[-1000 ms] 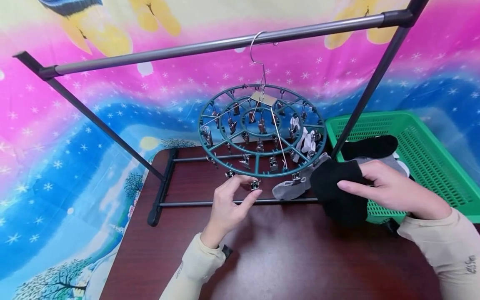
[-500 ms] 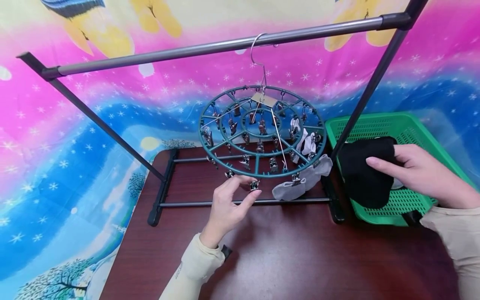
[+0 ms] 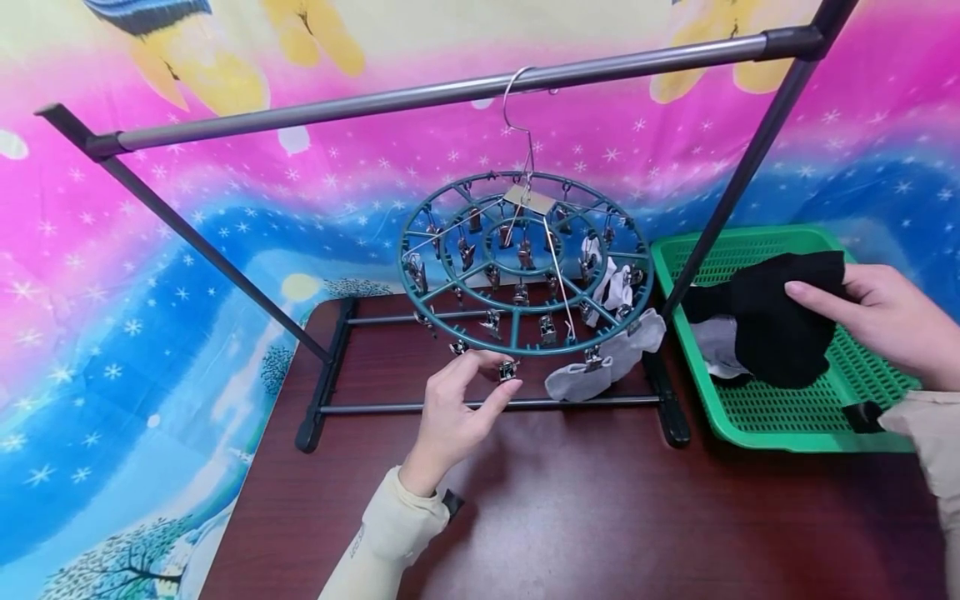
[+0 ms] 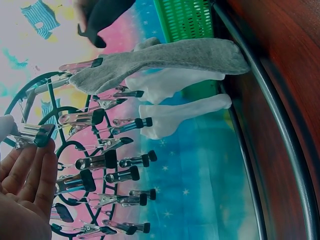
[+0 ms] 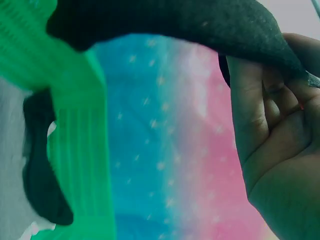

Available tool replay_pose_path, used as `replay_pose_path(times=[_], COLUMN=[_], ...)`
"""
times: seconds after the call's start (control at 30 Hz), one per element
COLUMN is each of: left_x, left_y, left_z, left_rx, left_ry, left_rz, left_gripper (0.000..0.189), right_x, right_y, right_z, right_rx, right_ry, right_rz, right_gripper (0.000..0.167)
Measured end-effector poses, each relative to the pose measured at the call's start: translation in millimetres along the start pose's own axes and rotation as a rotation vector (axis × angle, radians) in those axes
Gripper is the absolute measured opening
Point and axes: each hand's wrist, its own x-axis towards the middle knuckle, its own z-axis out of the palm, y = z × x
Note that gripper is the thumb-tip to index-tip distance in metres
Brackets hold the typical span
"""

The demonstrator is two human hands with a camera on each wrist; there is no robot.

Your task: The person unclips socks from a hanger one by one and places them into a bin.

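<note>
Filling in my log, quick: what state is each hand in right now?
Left hand: closed, pinching a metal clip between thumb and fingers.
Right hand: closed, holding a black sock above the green plastic basket.

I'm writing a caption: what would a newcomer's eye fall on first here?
Probably the round dark green clip hanger, hooked on the metal top bar, with gray and white socks on its right side. Next, the black sock in the right hand, over the green basket. Then the left hand, pinching a clip at the hanger's near edge.
</note>
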Motion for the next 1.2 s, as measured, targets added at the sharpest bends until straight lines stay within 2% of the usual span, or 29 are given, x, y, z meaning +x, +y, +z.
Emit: replay_pose_path(times=[0.27, 0.5, 0.67, 0.77, 1.1, 1.2], left_x=[-0.4, -0.4, -0.7, -0.6, -0.5, -1.4], left_y=[0.3, -0.4, -0.7, -1.0, -0.3, -0.4], left_z=[-0.7, -1.3, -1.2, -1.0, -0.9, -0.7], left_rx=[-0.009, -0.008, -0.007, -0.007, -0.013, -0.018], left_ry=[-0.001, -0.005, -0.006, -0.006, -0.006, -0.009], left_rz=[-0.003, -0.009, -0.014, -0.016, 0.001, -0.001], left_gripper=[0.024, 0.025, 0.025, 0.025, 0.025, 0.024], right_x=[20.4, 30.6, 36.3, 38.8, 42.4, 43.3], right_y=[42.5, 60.8, 76.5, 86.6, 90.1, 92.6], right_z=[-3.0, -5.6, -6.3, -6.3, -11.0, -10.4], right_rx=[0.024, -0.06, -0.04, -0.037, -0.148, -0.173], right_ry=[0.028, 0.053, 0.035, 0.064, 0.179, 0.19], right_rz=[0.02, 0.099, 0.151, 0.177, 0.34, 0.347], right_gripper=[0.043, 0.054, 0.058, 0.057, 0.053, 0.052])
